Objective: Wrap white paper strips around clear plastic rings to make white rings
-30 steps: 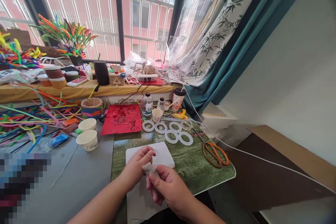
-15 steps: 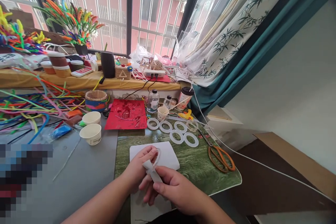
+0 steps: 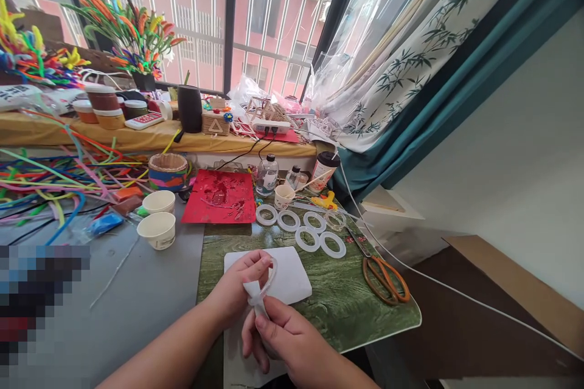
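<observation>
- Green wood-grain mat (image 3: 356,310) spreads out beneath my grip, with a folded white sheet (image 3: 292,276) directly under and just beyond my hands; a barred window (image 3: 196,30) is at the far side of the room.
- My left hand (image 3: 239,285) is closed, thumb and fingers pinching a clear ring (image 3: 272,278) above the white sheet.
- My right hand (image 3: 294,337) is closed too, thumb and forefinger clamped on a whitish strip (image 3: 252,292), which crosses by the near end of the clear ring.
- Beyond my grip and slightly right lie five translucent white rings (image 3: 343,245), flat on the mat.
- Farther right are the scissors (image 3: 384,275), their orange handles nearer me than the blades.
- Past the rings is a small paper cup (image 3: 283,196) with dark print (too tiny for me to read), near a clear bottle (image 3: 269,181) whose white label I can't make out either.
- To their right, a dark-lidded cup (image 3: 322,171) carries orange print, also unreadable.
- Beyond my left hand is a red sheet (image 3: 196,206); left of it, a paper cup (image 3: 156,232) has small printing low on its side.
- Far off on the ledge, a wooden box (image 3: 215,123) shows a triangle outline, and a white packet (image 3: 18,97) bears bold dark lettering, illegible from here.
</observation>
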Available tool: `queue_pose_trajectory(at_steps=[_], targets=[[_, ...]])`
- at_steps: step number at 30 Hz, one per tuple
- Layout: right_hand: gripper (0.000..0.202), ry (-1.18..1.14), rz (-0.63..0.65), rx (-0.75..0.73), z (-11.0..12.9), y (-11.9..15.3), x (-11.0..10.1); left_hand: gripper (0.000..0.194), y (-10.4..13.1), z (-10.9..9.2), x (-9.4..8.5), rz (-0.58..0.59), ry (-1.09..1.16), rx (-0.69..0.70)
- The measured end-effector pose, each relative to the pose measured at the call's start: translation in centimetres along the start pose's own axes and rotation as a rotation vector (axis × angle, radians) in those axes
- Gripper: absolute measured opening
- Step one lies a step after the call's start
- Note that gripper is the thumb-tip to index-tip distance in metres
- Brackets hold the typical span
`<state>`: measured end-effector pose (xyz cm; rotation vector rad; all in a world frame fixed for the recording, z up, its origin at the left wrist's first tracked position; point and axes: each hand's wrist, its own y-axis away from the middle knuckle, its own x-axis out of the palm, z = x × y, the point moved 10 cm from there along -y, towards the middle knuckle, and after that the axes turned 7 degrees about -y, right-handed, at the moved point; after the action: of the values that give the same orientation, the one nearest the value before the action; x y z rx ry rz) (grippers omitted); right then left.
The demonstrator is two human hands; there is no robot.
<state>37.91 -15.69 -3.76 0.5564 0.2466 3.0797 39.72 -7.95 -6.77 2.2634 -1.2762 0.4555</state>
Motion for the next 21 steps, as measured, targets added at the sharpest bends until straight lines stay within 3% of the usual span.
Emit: queue_pose_trajectory(at_steps=[4, 9, 18, 21], targets=[[0.051, 0.054, -0.026, 0.055, 0.0, 0.2, -0.8, 0.039, 0.0, -0.8, -0.1, -0.03, -0.116, 0.034], [0.057, 0.011, -0.086, 0.007, -0.9, -0.1, -0.7, 0.044, 0.2, -1.1, 0.0, -0.04, -0.126, 0.043], [0.061, -0.477, 0.019, 0.098, -0.3, 1.5, 1.0, 0.048, 0.0, -1.9, -0.8, 0.008, -0.312, 0.121], [0.067, -0.312, -0.095, 0.098, -0.3, 1.3, -0.2, 0.05, -0.1, -2.5, -1.3, -0.047, -0.37, 0.153]])
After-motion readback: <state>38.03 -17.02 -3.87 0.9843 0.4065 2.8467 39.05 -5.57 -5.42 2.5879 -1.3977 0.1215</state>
